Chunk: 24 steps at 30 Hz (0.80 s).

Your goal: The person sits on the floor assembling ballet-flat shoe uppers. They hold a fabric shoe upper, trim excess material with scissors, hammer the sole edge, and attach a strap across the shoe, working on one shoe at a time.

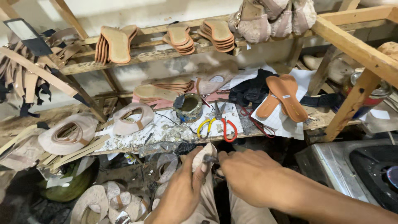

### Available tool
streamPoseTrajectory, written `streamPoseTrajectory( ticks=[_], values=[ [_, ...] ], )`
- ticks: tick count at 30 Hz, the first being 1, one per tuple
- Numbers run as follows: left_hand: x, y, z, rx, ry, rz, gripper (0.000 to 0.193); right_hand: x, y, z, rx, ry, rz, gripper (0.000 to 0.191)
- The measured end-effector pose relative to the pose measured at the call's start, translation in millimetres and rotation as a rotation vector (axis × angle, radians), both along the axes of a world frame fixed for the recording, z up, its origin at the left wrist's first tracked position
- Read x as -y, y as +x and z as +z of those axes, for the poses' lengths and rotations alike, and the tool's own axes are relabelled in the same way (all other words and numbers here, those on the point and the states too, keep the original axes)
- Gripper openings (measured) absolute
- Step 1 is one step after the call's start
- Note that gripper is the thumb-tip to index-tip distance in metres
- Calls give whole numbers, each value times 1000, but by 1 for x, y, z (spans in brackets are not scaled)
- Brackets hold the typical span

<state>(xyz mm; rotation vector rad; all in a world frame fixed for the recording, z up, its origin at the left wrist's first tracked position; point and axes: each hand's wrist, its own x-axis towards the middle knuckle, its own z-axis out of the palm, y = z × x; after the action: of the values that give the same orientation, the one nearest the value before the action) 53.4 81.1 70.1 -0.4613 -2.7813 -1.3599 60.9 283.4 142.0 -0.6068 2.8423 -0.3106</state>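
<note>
Beige leather, a small shoe piece (206,155), sits pinched in the left hand (182,188), whose fingers are curled around its lower edge, low in the frame just under the front edge of the counter (166,132). The right hand (244,174) is closed on a thin dark tool (211,159) whose tip touches the piece close to the left thumb; what kind of tool it is cannot be made out. That closeness looks like the main risk: if the tip slips off the curved leather, it would likely run into the left thumb or fingers, since they lie right beside the working point. The piece is held in the air, not rested on anything, so a hard push could twist it out of the grip or mark the leather off line. On the counter above, scissors (217,122) with yellow and red handles lie near the front edge, just beside a grimy pot (188,107); a raised elbow or a quick reach could knock either down toward the lap. Loose tan soles (284,95) lie on paper to the right, and a lit burner (391,176) shows at the far right, near the right forearm, so scraps or a sleeve drifting that way could be a hazard.
</note>
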Motion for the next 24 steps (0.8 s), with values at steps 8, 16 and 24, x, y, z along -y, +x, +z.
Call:
streamPoseTrajectory(
  ticks=[8,16,24],
  values=[
    [29,-42,12,541,589,25,48,58,-13,-84,-352,-241,-212,49],
    [18,-35,27,329,293,141,40,33,-15,-88,-582,-32,-15,43],
    [-7,-14,18,-124,77,2,35,-8,-25,-35,160,-329,-83,22]
  ],
)
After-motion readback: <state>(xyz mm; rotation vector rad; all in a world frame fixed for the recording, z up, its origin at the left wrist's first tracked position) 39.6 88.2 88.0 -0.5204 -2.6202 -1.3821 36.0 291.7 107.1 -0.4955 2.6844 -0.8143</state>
